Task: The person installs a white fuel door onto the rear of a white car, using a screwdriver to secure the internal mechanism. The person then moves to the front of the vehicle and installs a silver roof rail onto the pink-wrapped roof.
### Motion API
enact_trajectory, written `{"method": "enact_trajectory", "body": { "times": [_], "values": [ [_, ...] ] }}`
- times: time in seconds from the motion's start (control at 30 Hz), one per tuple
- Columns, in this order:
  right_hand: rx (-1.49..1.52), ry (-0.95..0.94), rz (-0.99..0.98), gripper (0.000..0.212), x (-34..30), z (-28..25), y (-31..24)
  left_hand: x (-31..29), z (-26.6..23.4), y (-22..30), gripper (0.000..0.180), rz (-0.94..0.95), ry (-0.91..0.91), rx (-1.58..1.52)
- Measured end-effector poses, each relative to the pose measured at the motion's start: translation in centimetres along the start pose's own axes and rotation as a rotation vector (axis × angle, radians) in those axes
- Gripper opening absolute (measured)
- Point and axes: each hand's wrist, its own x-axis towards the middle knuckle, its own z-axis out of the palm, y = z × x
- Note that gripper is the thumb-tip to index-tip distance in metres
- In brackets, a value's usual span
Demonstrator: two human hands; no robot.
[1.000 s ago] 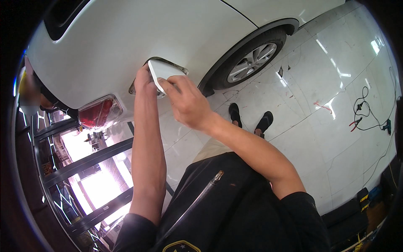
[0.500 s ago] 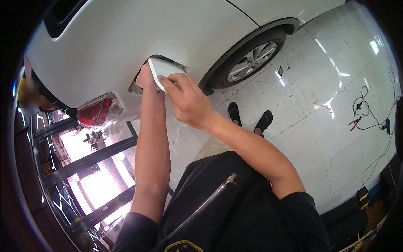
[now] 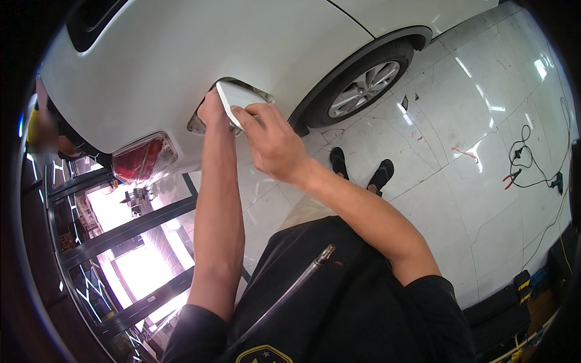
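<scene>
A fuel filler door (image 3: 241, 97) stands swung out from the side of a white car (image 3: 181, 42). My right hand (image 3: 275, 142) pinches its edge between thumb and fingers. Behind the door, my left hand (image 3: 212, 111) reaches into the filler recess (image 3: 196, 124), whose grimy rim shows around the wrist. The left fingers are hidden inside, so what they touch does not show. In front of my dark shirt, a slim metallic rod (image 3: 293, 287) with a brownish tip slants up to the right, apart from both hands.
A red tail light (image 3: 144, 161) sits left of the recess; a rear wheel (image 3: 366, 88) is to its right. A black cable (image 3: 525, 144) lies on the tiled floor (image 3: 448, 199) at far right. Dark-framed glass panels (image 3: 130, 242) stand at left. Another person's blurred figure (image 3: 42, 133) is beyond the car.
The rod's tip has shifted slightly left and up. Both hands keep nearly the same places at the fuel filler door and recess.
</scene>
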Motion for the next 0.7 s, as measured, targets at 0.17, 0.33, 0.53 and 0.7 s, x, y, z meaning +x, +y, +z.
{"method": "enact_trajectory", "body": {
  "times": [0.17,0.33,0.53,0.7],
  "values": [
    [0.024,0.020,-0.003,0.052,0.2,0.0,0.0,0.9,-0.2,-0.5,0.026,0.010,0.001,0.041],
    [0.008,0.027,-0.009,0.051,0.3,-0.2,0.3,-0.9,1.1,0.8,0.028,0.020,0.073,0.169],
    [-0.001,0.030,-0.008,0.051,0.1,-0.1,0.1,0.6,-0.2,0.1,0.027,-0.027,-0.092,-0.071],
    [-0.001,0.004,0.018,0.050,-0.2,0.3,-0.3,2.0,-1.2,-0.9,0.022,-0.053,-0.153,-0.116]
  ]
}}
